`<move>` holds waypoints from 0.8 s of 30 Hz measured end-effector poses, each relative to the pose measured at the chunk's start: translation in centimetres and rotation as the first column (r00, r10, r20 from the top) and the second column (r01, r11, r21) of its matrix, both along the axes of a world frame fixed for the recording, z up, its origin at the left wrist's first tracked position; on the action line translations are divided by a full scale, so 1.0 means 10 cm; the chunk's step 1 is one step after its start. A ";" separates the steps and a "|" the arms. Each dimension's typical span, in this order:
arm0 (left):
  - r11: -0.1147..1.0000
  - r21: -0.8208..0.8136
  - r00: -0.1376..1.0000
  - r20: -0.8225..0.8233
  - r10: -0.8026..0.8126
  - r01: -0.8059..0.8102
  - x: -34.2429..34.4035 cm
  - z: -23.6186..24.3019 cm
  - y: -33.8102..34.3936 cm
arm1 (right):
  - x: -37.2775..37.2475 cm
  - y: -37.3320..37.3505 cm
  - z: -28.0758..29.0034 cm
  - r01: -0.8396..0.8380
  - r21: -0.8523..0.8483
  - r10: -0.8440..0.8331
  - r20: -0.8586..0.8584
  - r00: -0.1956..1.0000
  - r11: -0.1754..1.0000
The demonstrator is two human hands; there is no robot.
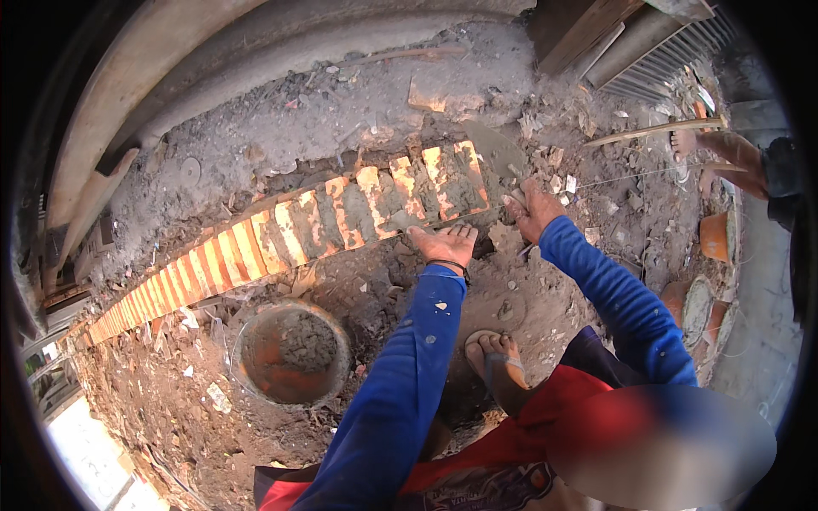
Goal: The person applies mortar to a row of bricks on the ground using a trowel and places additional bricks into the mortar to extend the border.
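A row of orange bricks (368,203) curves from the left toward the middle, with grey mortar (464,189) smeared over and between those at its right end. Beside the near face of that end is my left hand (449,244), palm up with fingers stretched out and nothing in it. My right hand (537,210) is closed just off the row's right end, gripping a trowel. The trowel's grey blade (496,152) points away from me over the far corner of the last brick. Most of its handle is hidden in my fingers.
A round bucket (348,358) with wet mortar stands left of my left arm. Rubble-strewn soil surrounds the row. A thin string (626,177) runs rightward near another person's legs (741,157). Orange pots (716,237) line the right side, and a wooden stick (652,130) lies beyond.
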State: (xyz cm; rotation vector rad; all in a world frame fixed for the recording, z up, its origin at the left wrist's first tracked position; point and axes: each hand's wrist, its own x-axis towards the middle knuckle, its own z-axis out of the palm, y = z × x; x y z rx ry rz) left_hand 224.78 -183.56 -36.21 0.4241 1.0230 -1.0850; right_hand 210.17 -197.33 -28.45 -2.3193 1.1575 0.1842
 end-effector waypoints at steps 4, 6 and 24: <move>0.993 -0.113 0.997 0.072 -0.033 0.041 -0.02 -0.11 -0.04 | 0.09 0.59 -0.25 0.147 0.195 -0.153 0.020 0.988 0.970; 0.986 -0.160 0.996 0.086 -0.036 0.049 0.03 -0.18 0.02 | 0.15 0.78 -0.33 0.077 0.233 -0.089 0.041 0.995 0.969; 0.993 -0.118 0.997 -0.069 -0.036 0.028 0.12 0.02 -0.13 | -0.10 -0.01 -0.21 -0.345 0.019 0.340 -0.234 0.911 0.938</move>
